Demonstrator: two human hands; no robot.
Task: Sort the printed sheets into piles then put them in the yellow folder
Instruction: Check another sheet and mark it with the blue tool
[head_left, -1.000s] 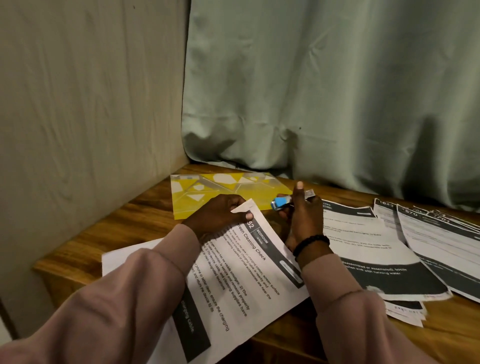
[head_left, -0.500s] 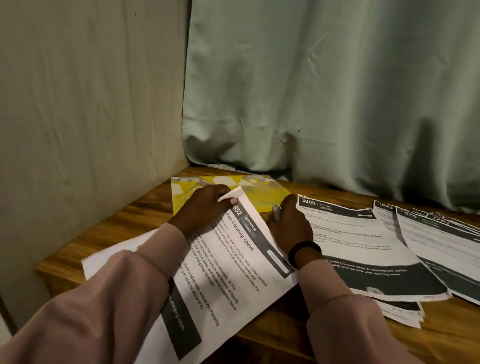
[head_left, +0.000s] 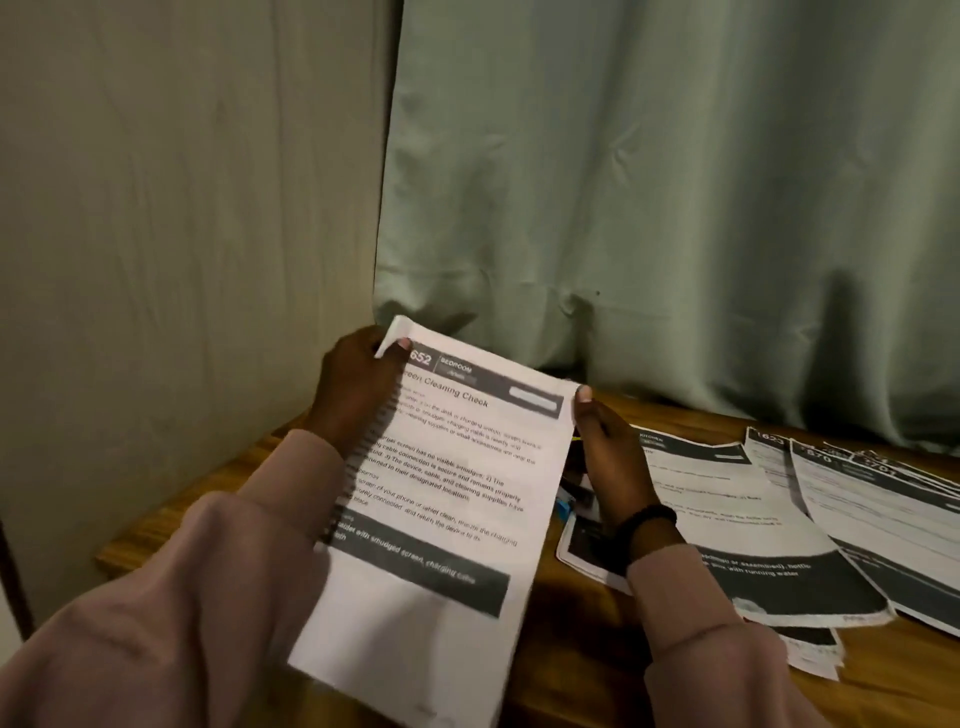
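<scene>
The left hand (head_left: 353, 395) holds a stack of printed sheets (head_left: 441, 499) lifted off the wooden table (head_left: 571, 623), its grip clenched on the top left corner with the thumb over the front page and the fingers behind. The front page carries a dark header reading "652 BEDROOM" and the title "Screen Cleaning Check"; its upper left corner curls back. The right hand (head_left: 608, 457) touches the stack's right edge near the top corner, thumb up against the paper, but whether its grip pinches the sheets or merely steadies them I cannot tell. A black wristband (head_left: 647, 519) circles that wrist. To the right, more printed sheets lie on the table in overlapping piles: one headed "KITCHEN" (head_left: 737, 519) just beside the right hand, and others (head_left: 883, 509) fanned out further right, with numbers in their dark headers. A small blue object (head_left: 563, 505) peeks out beneath the lifted stack. A pale green curtain (head_left: 675, 182) hangs behind the table, a beige wall (head_left: 182, 208) on the left.
</scene>
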